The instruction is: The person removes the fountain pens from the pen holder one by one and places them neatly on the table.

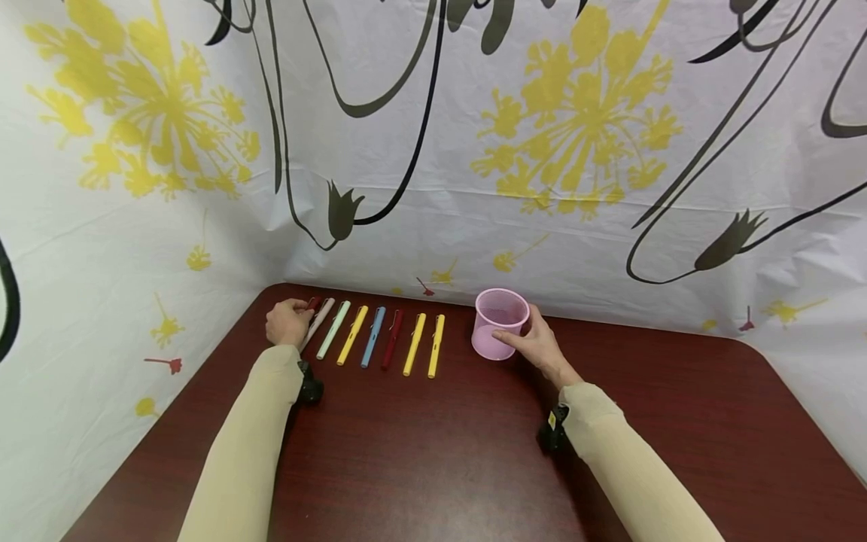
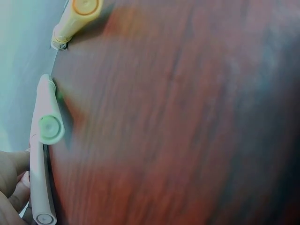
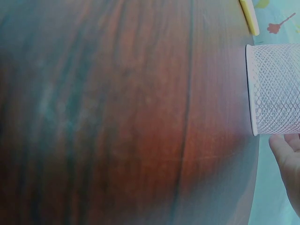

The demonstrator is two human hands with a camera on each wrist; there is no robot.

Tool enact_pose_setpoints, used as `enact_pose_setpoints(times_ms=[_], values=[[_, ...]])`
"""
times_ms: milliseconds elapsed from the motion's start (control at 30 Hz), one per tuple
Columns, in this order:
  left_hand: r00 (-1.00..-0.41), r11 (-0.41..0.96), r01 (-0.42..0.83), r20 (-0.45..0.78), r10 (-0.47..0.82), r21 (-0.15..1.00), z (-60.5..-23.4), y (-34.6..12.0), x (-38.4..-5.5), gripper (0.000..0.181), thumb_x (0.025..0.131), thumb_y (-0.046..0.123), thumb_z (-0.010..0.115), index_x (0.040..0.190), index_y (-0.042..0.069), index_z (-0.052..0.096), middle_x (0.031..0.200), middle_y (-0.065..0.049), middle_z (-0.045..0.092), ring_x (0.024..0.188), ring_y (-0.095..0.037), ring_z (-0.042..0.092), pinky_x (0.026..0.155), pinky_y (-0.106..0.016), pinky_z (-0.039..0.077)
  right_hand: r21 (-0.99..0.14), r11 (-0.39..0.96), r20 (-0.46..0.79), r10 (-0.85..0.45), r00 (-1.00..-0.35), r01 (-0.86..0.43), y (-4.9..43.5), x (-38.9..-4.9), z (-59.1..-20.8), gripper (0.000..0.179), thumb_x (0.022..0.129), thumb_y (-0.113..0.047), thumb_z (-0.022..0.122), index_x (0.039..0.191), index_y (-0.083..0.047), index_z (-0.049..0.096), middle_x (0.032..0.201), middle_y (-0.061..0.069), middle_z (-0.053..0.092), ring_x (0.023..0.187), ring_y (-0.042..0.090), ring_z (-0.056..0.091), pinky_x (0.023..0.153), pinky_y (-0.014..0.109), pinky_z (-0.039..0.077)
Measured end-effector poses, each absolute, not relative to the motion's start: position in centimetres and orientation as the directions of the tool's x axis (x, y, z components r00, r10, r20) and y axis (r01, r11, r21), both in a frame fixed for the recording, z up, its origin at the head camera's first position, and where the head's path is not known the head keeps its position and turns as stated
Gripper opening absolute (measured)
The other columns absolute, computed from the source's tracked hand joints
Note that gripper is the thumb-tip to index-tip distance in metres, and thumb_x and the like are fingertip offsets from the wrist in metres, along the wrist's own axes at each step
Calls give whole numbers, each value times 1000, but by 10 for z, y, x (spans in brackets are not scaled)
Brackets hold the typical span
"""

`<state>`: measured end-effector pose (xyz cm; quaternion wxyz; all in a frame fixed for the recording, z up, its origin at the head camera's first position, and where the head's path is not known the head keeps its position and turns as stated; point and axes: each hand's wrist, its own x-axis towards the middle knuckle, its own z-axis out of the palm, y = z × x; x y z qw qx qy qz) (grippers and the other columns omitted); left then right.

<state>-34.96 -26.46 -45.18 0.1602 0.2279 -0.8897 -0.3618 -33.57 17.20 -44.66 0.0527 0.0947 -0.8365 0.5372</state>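
Observation:
At the left end of a row of pens, my left hand [image 1: 287,324] has its fingers curled at a dark red pen [image 1: 314,302], which is mostly hidden by the hand. Right beside it lies a pale pink pen [image 1: 320,320], close to the fingertips [image 2: 21,190] in the left wrist view. A light green pen [image 1: 333,330] comes after that. My right hand [image 1: 538,348] holds a pink mesh pen holder [image 1: 493,339] by its right side, thumb across the front. The holder stands upright on the table.
Rightward along the row lie a yellow pen [image 1: 352,336], a blue pen [image 1: 372,337], another dark red pen [image 1: 392,340] and two more yellow pens [image 1: 415,345]. The dark wood table [image 1: 433,452] meets a patterned white sheet [image 1: 433,248] at its back and left.

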Motion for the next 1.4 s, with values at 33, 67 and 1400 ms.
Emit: enact_pose_setpoints(times_ms=[33, 67, 1400], values=[[-843, 636, -291, 122, -523, 715, -452, -265, -349, 26, 90, 19, 63, 112, 6, 67, 105, -17, 69, 90, -36, 63, 78, -49, 48, -889, 406, 188, -100, -977, -212, 172, -336, -447, 74, 74, -19, 80, 134, -3, 40, 127, 20, 51, 115, 30, 48, 97, 42, 39], [-842, 636, -293, 123, -526, 714, -452, -265, -349, 26, 90, 19, 63, 112, 6, 67, 105, -17, 69, 90, -36, 63, 78, -49, 48, -891, 403, 184, -97, -978, -208, 172, -336, -447, 74, 74, -19, 81, 133, -3, 40, 126, 19, 51, 115, 30, 48, 96, 41, 40], [-864, 673, -258, 146, -482, 693, -449, -270, -343, 44, 89, 25, 65, 125, 1, 58, 118, -22, 62, 102, -40, 59, 82, -52, 47, -899, 374, 185, -152, -971, -230, 176, -336, -443, 75, 75, -17, 80, 137, -3, 38, 127, 20, 52, 112, 29, 52, 82, 16, 45]])
